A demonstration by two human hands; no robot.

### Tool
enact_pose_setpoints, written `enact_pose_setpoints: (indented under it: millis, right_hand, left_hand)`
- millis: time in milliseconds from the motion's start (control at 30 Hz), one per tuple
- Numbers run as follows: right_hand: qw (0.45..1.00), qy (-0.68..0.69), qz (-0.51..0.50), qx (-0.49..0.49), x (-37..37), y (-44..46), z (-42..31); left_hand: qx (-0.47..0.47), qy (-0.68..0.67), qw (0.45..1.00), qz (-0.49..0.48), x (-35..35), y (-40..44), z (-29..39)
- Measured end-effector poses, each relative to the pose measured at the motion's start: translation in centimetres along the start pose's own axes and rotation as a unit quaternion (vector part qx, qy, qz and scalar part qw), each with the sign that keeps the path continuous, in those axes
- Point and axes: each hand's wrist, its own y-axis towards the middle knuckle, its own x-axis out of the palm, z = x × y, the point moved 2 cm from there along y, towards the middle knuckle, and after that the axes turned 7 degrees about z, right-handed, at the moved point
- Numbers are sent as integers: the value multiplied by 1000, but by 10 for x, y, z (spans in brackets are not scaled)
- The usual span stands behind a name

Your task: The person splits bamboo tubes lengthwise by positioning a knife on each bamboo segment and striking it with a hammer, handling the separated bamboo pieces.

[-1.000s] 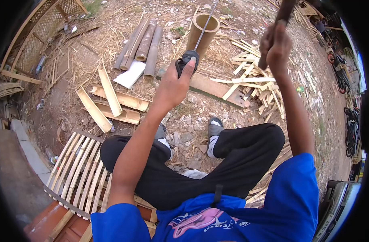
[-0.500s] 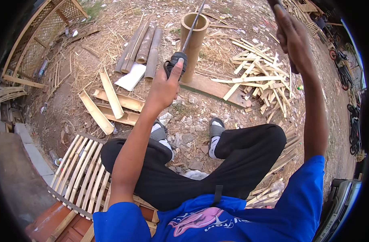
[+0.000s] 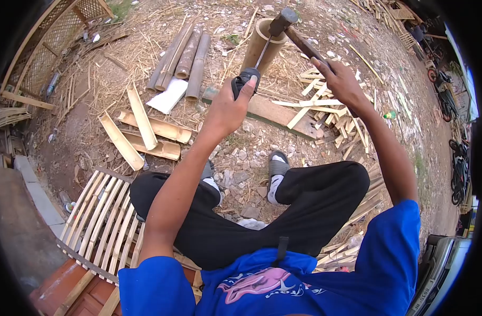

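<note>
My left hand (image 3: pixel 229 109) is closed round the black handle of a long blade (image 3: pixel 262 55), which lies across the rim of an upright bamboo tube (image 3: pixel 270 46). In my right hand (image 3: pixel 342 83) is the dark handle of a hammer (image 3: pixel 284 20). The hammer's head is over the tube's rim, at the blade; whether they touch is hard to tell. Beneath the tube, a wooden plank (image 3: pixel 272 113) lies on the ground, and the tube's foot is hidden behind my left hand.
Several bamboo tubes (image 3: pixel 189 58) lie beyond a white sheet (image 3: pixel 169 96). Split bamboo halves (image 3: pixel 141 118) are at the left, above a slatted rack (image 3: pixel 101 221). Bamboo strips (image 3: pixel 325 105) are piled at the right. My feet (image 3: pixel 277 174) rest on stony ground.
The hammer has swung down from the upper right to the tube's rim. My left hand, the blade and the tube's top shifted left, then back right.
</note>
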Motion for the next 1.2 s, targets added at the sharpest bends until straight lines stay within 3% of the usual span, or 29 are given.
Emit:
enact_pose_setpoints:
  millis: [67,133,233,333,433,467,500,533,567,600,867,1033,1133,1200]
  right_hand:
    - [997,-63,8,-44,-25,2,-2]
    - [999,-18,33,-40,-61,9,-8]
    - [973,116,158,-123,-138,12,-59]
    - [898,314,262,-163,-172,15,-92]
    - [827,402,345,-190,-128,30,-61]
    - [824,430,311,-198,-76,25,-49]
    - [886,419,186,-71,-30,18,-10]
    - [994,85,72,1,0,5,-1]
    - [1000,-16,21,9,31,1,10]
    - [999,7,-23,47,28,4,10]
    - [997,-59,-45,25,-18,5,-8]
    - [987,125,77,-65,-101,18,-35]
    - [916,362,169,-32,-116,10,-73]
    - [872,405,259,-95,-83,15,-61]
  left_hand:
    - [-1,-9,1000,-2,-1,2,0]
    - [-6,-18,1000,-3,-3,2,2]
    - [-3,-24,1000,4,-8,-1,6]
    - [-15,-1,1000,-1,-8,0,5]
    - [-13,8,1000,-16,-12,-4,12]
    - [-16,5,1000,-16,-11,-4,10]
    - [-18,4,1000,-17,-9,-4,9]
    - [-17,4,1000,-16,-9,-2,7]
    - [-25,6,1000,-11,-6,-1,5]
    - [-32,12,999,-19,-3,-1,1]
    - [-12,28,999,-25,-5,6,-2]
    - [-18,25,999,-23,-5,1,-2]
    - [-15,24,999,-23,-6,0,1]
    - [-13,22,1000,-8,-6,-1,4]
